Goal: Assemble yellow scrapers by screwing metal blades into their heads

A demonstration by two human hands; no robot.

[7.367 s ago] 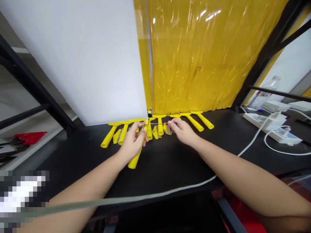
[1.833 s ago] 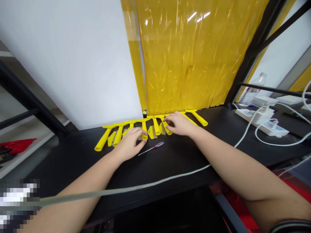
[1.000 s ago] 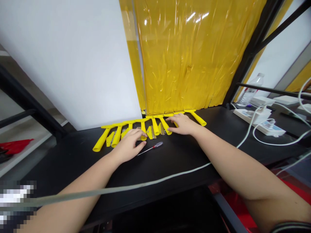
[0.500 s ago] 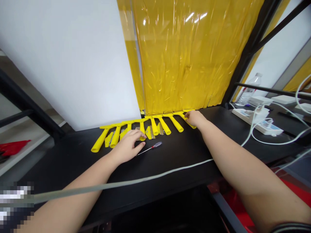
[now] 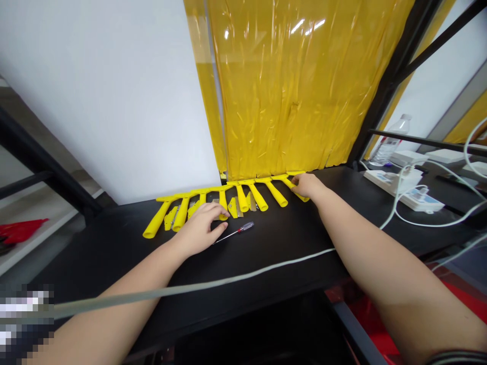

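Note:
Several yellow T-shaped plastic handles [image 5: 157, 220] with hollow round ends lie side by side, their crossbars toward the back. Small yellow pieces with metal parts [image 5: 233, 208] rest between some of them. My left hand [image 5: 201, 225] lies over the middle-left of the row, fingers loosely bent and thumb apart, holding nothing visible; it covers part of the handles. At the row's right end, my right hand [image 5: 306, 186] has its fingers curled on the last yellow T-shaped handle [image 5: 300, 196]. A screwdriver [image 5: 245, 227] with a clear handle lies beside my left thumb, its tip hidden near that hand.
A pale cable [image 5: 243, 279] crosses in front of the black tabletop [image 5: 281, 235]. White power strips [image 5: 418, 197] with cords and a plastic bottle [image 5: 391, 139] stand at the right. Behind are a white panel [image 5: 114, 101] and a yellow plastic curtain [image 5: 304, 91]. Black frame posts flank the table.
The rightmost yellow handle and my right hand have shifted very slightly to the right. My left hand, the other handles and the screwdriver stay where they were.

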